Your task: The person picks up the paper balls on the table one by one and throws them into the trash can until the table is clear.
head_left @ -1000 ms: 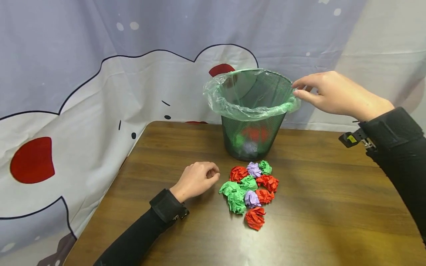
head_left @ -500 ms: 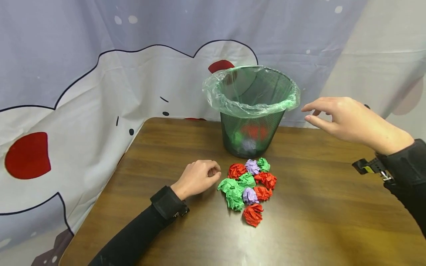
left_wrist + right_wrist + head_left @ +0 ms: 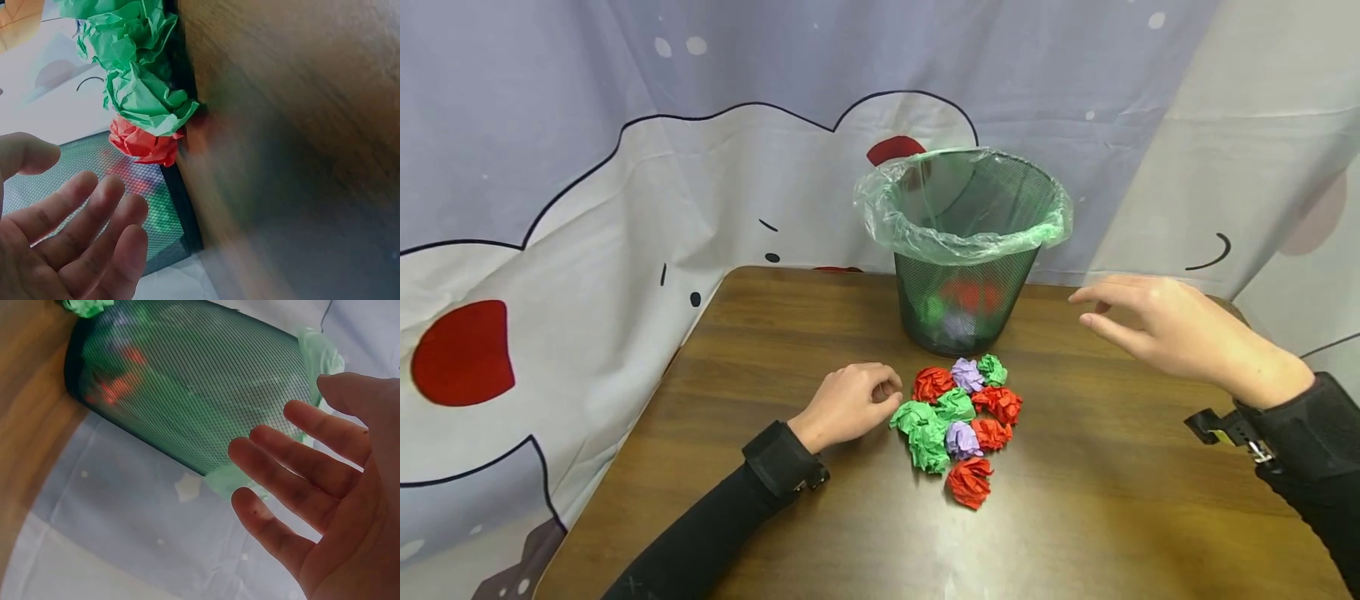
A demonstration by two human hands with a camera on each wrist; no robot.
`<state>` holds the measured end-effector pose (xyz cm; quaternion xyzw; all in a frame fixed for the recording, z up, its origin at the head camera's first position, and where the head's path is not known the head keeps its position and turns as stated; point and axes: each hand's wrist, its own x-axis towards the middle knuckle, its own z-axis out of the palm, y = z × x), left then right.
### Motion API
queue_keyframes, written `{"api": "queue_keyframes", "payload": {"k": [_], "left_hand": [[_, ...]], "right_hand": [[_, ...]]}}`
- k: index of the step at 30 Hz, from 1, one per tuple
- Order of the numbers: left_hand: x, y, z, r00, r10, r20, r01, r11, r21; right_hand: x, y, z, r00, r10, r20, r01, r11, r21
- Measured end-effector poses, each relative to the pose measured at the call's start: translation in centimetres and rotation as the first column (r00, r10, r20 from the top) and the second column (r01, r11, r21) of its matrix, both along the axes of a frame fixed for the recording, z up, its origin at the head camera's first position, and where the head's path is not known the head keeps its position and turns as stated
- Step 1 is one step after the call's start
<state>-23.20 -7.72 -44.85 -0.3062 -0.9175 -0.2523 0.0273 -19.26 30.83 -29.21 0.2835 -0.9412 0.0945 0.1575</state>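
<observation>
L hand [image 3: 847, 406] loosely curled just left of crumpled paper balls [image 3: 955, 405]; R hand [image 3: 1172, 329] hovers w/ fingers spread, right of the far mesh bin [image 3: 917, 279].

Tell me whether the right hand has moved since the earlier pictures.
Yes: measured against the bin, the right hand has moved lower in the head view, from rim height to below the rim.

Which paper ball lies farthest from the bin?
The red ball lowest in the head view; the other balls on the table lie closer to the bin.
</observation>
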Motion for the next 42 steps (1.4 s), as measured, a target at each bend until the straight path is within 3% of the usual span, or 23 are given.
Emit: {"api": "queue_keyframes", "payload": {"k": [14, 21, 27, 33, 42], "left_hand": [[0.1, 0.2, -0.8, 0.996, -0.083, 0.043, 0.085, 0.995, -0.051], [0.5, 0.6, -1.3, 0.977, -0.193, 0.094, 0.201, 0.976, -0.083], [0.4, 0.8, -1.8, 0.960, -0.253, 0.123, 0.268, 0.956, -0.121], [0.3, 1.0, -2.0, 0.955, -0.269, 0.128, 0.285, 0.949, -0.134], [0.0, 1.3, -1.7, 0.963, -0.232, 0.138, 0.251, 0.958, -0.140]], "right_hand": [[1.4, 0.0, -4.1, 0.998, -0.003, 0.059, 0.005, 0.999, -0.034], [2.1, 0.3, -5.7, 0.997, 0.001, 0.074, 0.001, 1.000, -0.029], [2.4, 0.5, -6.6, 0.997, -0.007, 0.072, 0.010, 0.999, -0.040], [2.6, 0.7, -7.3, 0.998, -0.008, 0.066, 0.012, 0.999, -0.051], [3.0, 0.8, -8.6, 0.993, -0.020, 0.116, 0.028, 0.997, -0.070]]}}
